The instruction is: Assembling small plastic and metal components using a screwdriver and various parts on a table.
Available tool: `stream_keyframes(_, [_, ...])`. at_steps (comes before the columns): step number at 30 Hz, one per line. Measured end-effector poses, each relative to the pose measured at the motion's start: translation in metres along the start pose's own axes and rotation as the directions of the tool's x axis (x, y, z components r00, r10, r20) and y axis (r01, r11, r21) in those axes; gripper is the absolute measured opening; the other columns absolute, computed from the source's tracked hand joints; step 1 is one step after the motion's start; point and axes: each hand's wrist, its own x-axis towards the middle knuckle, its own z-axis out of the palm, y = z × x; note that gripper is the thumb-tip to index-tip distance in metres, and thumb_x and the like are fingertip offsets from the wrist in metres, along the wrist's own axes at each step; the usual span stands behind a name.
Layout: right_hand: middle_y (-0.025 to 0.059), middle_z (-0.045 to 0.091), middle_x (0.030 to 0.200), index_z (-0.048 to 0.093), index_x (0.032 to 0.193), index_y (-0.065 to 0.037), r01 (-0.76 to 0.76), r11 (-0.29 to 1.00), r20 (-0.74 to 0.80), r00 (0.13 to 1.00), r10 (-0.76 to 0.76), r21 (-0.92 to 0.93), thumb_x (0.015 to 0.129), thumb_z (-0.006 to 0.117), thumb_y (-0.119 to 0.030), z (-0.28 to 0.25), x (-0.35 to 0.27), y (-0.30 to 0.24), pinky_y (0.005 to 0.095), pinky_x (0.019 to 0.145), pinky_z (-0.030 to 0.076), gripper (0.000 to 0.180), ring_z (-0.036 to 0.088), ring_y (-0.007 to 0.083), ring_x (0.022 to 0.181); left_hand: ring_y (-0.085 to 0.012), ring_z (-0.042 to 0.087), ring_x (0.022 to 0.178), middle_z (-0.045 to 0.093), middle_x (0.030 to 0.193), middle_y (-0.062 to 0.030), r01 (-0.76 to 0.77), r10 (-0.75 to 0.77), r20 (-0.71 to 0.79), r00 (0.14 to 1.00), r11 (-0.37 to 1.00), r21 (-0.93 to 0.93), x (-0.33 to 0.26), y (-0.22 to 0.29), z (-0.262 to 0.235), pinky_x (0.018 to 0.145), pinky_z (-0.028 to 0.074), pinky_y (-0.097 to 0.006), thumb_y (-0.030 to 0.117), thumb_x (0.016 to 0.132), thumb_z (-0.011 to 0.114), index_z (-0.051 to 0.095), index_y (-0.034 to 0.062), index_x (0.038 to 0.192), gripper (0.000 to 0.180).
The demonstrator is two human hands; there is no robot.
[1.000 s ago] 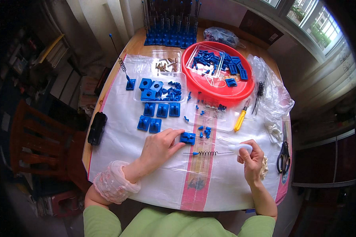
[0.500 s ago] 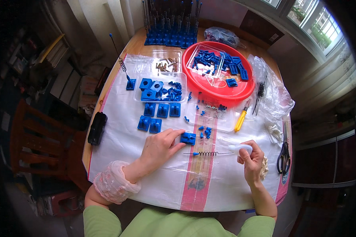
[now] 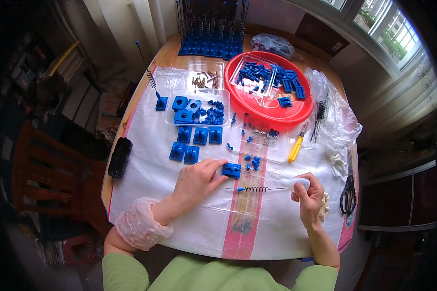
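Right hand: at the near right, my right hand (image 3: 310, 198) is closed around a small white bottle (image 3: 299, 184), its narrow tip pointing left.
Spring wire: a dark spring wire (image 3: 256, 189) with a blue cone lies left of that tip; I cannot tell whether the two touch.
Left hand: my left hand (image 3: 195, 180) has thumb and forefinger at the left edge of a blue block (image 3: 231, 170), just beyond the wire; whether I pinch it or merely steady it, I cannot tell.
Right edge: black-handled scissors (image 3: 347, 196) lie there.
Loose bits: small blue pieces (image 3: 253, 162) sit just past my block.
Blocks: five more blue blocks (image 3: 200, 136) stand farther off, to the left.
Screwdriver: a yellow-handled screwdriver (image 3: 294, 148) lies right of a clear lid (image 3: 278, 154).
Containers: a clear tray (image 3: 170, 119) of blue parts, then a red basin (image 3: 303, 112).
Far end: upright spring wires on blue bases (image 3: 211, 49).
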Motion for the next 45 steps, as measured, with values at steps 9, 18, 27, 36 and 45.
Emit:
stream_keyframes(9, [-0.0048,0.053,0.073,0.062,0.102,-0.001,-0.024,0.998,0.003,1.000,0.024,0.064,0.099,0.069,-0.014,-0.0005,0.0001,0.0018,0.0200,0.052,0.032,0.016,0.042,0.0018,0.061,-0.0181,0.061,0.064,0.063,0.079,-0.0044,0.001,-0.001,0.000,1.000,1.000,0.006,-0.0004,-0.0001,-0.0006,0.060,0.050,-0.034,0.017,0.083,0.081,0.069,0.0115,0.125,0.043])
stream_keyframes(18, [-0.0003,0.056,0.074,0.060,0.101,-0.001,-0.011,1.000,0.015,1.000,0.011,0.015,0.101,0.066,-0.018,0.0002,0.0004,0.0000,0.0237,0.054,0.032,0.018,0.041,0.0048,0.059,-0.0182,0.061,0.063,0.063,0.079,-0.0044,0.001,-0.001,-0.002,1.000,1.000,0.000,-0.0007,-0.0010,-0.0004,0.059,0.050,-0.033,0.017,0.083,0.081,0.069,0.0107,0.124,0.043])
stream_keyframes(27, [-0.0001,0.057,0.074,0.061,0.102,-0.001,-0.007,1.000,0.013,1.000,0.007,-0.012,0.100,0.067,-0.018,-0.0007,0.0008,0.0000,0.0227,0.053,0.033,0.019,0.042,0.0041,0.059,-0.0187,0.061,0.063,0.062,0.078,-0.0044,-0.003,0.003,-0.004,1.000,1.000,-0.006,-0.0004,-0.0002,-0.0004,0.059,0.050,-0.033,0.018,0.084,0.081,0.069,0.0102,0.125,0.043])
stream_keyframes(36, [0.0009,0.060,0.075,0.062,0.101,-0.001,0.006,0.998,0.007,1.000,-0.005,-0.058,0.100,0.066,-0.018,-0.0006,0.0008,0.0006,0.0224,0.052,0.033,0.018,0.043,0.0042,0.059,-0.0186,0.062,0.064,0.064,0.080,-0.0044,0.000,0.000,0.000,1.000,1.000,-0.003,-0.0006,-0.0004,-0.0002,0.059,0.050,-0.034,0.018,0.084,0.081,0.069,0.0102,0.125,0.043])
stream_keyframes(45, [0.0009,0.060,0.075,0.062,0.102,-0.001,0.003,0.999,0.017,1.000,-0.002,-0.041,0.101,0.065,-0.018,-0.0018,0.0008,0.0014,0.0225,0.052,0.033,0.018,0.043,0.0039,0.058,-0.0184,0.062,0.064,0.064,0.081,-0.0047,0.007,-0.007,0.007,1.000,1.000,-0.004,-0.0007,0.0000,-0.0005,0.060,0.051,-0.034,0.017,0.084,0.081,0.069,0.0105,0.125,0.043])
